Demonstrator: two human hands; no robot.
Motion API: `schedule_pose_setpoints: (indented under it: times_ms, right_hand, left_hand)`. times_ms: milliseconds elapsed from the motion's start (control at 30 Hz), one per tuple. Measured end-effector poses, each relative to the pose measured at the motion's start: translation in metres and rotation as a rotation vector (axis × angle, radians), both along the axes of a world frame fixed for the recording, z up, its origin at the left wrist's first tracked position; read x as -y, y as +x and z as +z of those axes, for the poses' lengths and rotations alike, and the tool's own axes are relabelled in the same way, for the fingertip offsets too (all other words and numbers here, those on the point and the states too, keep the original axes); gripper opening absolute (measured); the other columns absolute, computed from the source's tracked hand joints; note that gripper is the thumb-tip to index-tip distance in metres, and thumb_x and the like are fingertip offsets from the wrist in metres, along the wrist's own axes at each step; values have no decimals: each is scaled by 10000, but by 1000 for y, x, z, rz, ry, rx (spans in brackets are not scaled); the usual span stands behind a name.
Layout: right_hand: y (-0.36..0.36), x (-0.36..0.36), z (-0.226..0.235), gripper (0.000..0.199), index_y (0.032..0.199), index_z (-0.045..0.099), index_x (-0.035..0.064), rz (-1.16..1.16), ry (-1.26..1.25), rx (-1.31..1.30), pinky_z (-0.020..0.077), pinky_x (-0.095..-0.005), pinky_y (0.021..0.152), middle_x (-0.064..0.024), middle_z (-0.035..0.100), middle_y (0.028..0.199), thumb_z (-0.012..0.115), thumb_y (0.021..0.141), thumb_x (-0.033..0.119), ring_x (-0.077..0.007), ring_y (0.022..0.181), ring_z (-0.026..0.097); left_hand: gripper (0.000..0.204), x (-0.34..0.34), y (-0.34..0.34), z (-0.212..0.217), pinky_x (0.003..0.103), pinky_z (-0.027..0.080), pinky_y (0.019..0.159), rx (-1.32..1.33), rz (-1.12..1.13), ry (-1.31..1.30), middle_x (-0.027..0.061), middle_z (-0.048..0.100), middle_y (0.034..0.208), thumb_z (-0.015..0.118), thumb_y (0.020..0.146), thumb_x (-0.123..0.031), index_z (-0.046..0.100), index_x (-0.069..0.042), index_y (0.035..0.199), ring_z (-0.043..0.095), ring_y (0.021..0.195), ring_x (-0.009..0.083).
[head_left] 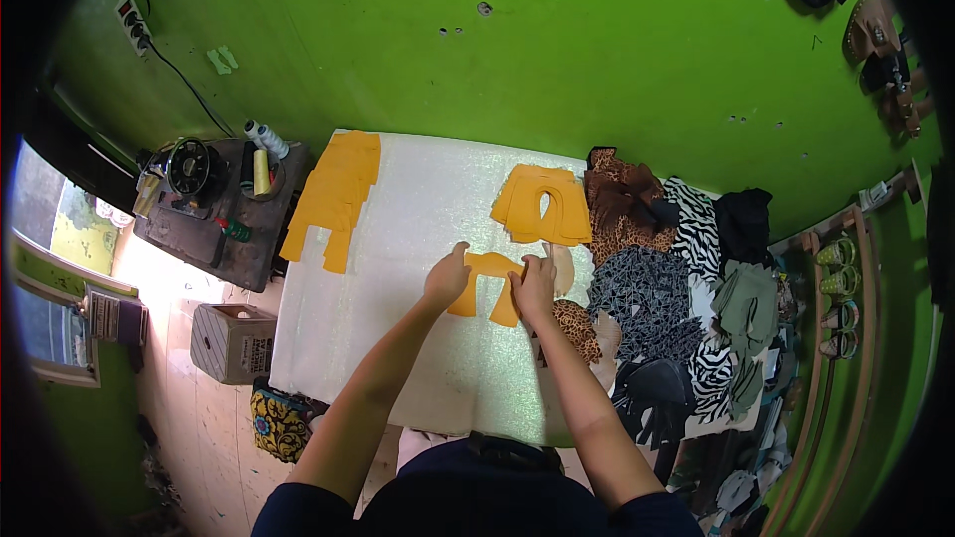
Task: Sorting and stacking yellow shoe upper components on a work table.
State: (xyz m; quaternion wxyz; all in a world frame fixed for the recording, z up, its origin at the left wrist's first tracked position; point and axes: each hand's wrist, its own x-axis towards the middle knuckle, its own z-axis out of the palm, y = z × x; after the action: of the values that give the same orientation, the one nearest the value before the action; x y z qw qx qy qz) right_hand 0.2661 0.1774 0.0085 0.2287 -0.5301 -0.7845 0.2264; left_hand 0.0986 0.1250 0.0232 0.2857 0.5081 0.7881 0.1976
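Note:
A yellow U-shaped cut piece (pixel 489 265) of sheet material lies low over the white table (pixel 398 338) in front of me. Its two legs point toward me. My left hand (pixel 450 276) grips its left edge, fingers closed there. On the other side my right hand (pixel 534 288) pinches the right edge, thumb on top. Just beyond is a pile of similar yellow pieces (pixel 527 207), the top one with an arched cut-out. Overlapping rows of more yellow pieces (pixel 343 194) lie along the table's far left.
Leopard-print pieces (pixel 622 199), dark patterned pieces (pixel 642 303), zebra-print pieces (pixel 693 224) and grey-green pieces (pixel 746 298) crowd the right side. A sewing machine (pixel 189 169) with thread cones (pixel 262 171) stands on a dark table at left. A box (pixel 234 343) sits below. Sandals (pixel 839 283) hang on a right-hand rack.

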Motion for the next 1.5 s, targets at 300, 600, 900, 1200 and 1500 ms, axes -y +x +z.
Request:
schedule_pose_setpoints:
  times_ms: [300,600,900,1200,1500]
  right_hand:
    - [4,3,-1,259,857,578,-28,-5,42,-8,366,-380,831,-165,436,993,662,731,181,-317,951,411]
    - [5,-4,1,293,826,595,-35,62,37,128,386,-362,825,-145,530,935,602,787,255,-309,933,465]
    - [-49,6,31,342,826,606,-12,42,-165,102,453,-404,726,-167,596,882,537,815,322,-323,843,562]
    - [-187,65,27,310,877,576,30,34,-260,-11,467,-387,615,-146,630,759,540,828,334,-307,700,608]
    - [-304,106,22,300,923,562,40,58,-362,-17,472,-405,686,-147,631,841,538,815,320,-319,801,603]
  left_hand:
    - [239,-2,4,6,399,437,768,-320,-116,45,131,526,953,552,795,-159,503,-86,1018,511,928,295]
    - [87,2,7,-5,409,447,688,-156,-46,180,141,556,863,516,791,-112,493,-58,855,546,815,325]
    - [237,27,-38,15,489,421,605,-7,104,240,237,564,807,459,857,-147,336,-72,1045,563,717,402]
    - [369,94,-180,19,470,438,663,-53,100,256,235,551,894,536,817,-112,326,-70,1117,553,791,417]
    - [404,137,-297,23,442,460,678,-111,131,107,195,575,889,545,808,-172,336,-99,1145,573,807,369]
